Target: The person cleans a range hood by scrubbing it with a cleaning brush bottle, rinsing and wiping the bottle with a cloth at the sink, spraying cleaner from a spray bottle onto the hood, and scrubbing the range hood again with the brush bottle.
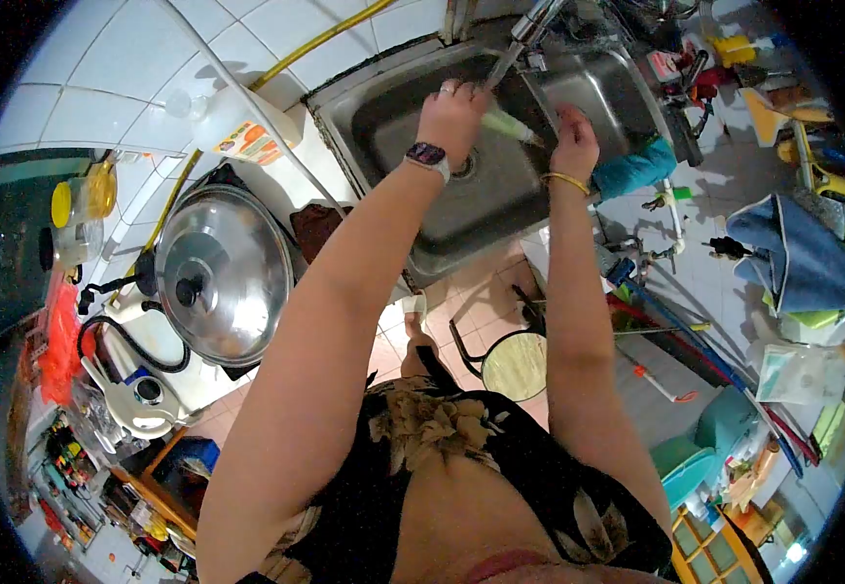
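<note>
Your left hand [453, 119] holds a slender, pale green-and-white item [507, 124], its exact kind unclear. It lies slanted above the sink's left basin [383, 131], its darker, narrower end pointing right, near your right hand [575, 144].

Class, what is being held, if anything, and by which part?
The left hand holds a slender pale-green item by its left end; whether the right hand touches the other cannot be told.

head-worn | looks forward, steeply down | sink [471, 226] at arm's length
</note>
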Action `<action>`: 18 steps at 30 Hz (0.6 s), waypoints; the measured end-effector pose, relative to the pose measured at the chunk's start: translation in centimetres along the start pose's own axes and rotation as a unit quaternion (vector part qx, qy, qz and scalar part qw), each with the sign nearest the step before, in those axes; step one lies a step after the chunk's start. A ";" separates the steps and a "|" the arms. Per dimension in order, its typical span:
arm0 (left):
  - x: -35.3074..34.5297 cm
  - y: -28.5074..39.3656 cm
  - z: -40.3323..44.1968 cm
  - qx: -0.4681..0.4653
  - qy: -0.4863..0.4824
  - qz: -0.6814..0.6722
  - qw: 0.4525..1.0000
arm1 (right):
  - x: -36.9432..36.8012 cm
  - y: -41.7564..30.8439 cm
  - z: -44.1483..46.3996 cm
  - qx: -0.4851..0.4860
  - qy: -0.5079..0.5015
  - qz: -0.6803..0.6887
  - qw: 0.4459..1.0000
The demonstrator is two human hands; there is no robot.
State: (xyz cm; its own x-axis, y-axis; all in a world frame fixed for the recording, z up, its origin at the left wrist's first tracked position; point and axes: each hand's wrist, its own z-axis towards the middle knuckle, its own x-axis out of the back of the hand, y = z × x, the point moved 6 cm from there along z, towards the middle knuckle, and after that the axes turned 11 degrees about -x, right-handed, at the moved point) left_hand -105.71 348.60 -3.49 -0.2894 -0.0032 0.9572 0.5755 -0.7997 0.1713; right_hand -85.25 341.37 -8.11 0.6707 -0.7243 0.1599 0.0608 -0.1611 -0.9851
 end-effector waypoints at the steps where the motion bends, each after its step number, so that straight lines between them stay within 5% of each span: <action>1: -0.6 0.1 -0.4 0.015 0.012 -0.041 0.999 | -1.0 -0.7 0.5 0.053 -0.079 -0.093 0.991; 2: -1.1 0.2 -1.1 0.032 0.024 -0.080 0.996 | -1.5 -2.2 0.1 0.053 -0.082 -0.093 0.991; 4: -1.1 1.4 -3.2 0.056 0.011 -0.101 0.993 | -5.5 -6.6 -3.0 0.245 -0.191 -0.409 0.858; 5: -1.1 2.3 -4.7 0.077 -0.004 -0.126 0.989 | -6.1 -7.3 -3.4 0.247 -0.194 -0.409 0.857; 7: -0.2 4.0 -7.5 0.072 -0.012 -0.121 0.990 | -8.8 -7.1 -5.8 0.370 -0.336 -0.539 0.678; 13: -0.6 5.5 -11.6 0.066 -0.011 -0.116 0.991 | -10.9 -6.6 -6.8 0.446 -0.367 -0.592 0.562; 18: 0.3 5.2 -12.1 0.063 0.018 -0.126 0.990 | -11.1 -6.8 -7.0 0.452 -0.384 -0.596 0.541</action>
State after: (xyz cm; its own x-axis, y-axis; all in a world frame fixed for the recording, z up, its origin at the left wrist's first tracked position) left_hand -112.07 337.20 -5.14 -0.4615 0.1632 0.8720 0.5722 -0.6964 0.4331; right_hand -98.31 345.85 -2.77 -0.1555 0.0819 0.9844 0.8928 0.4381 0.1046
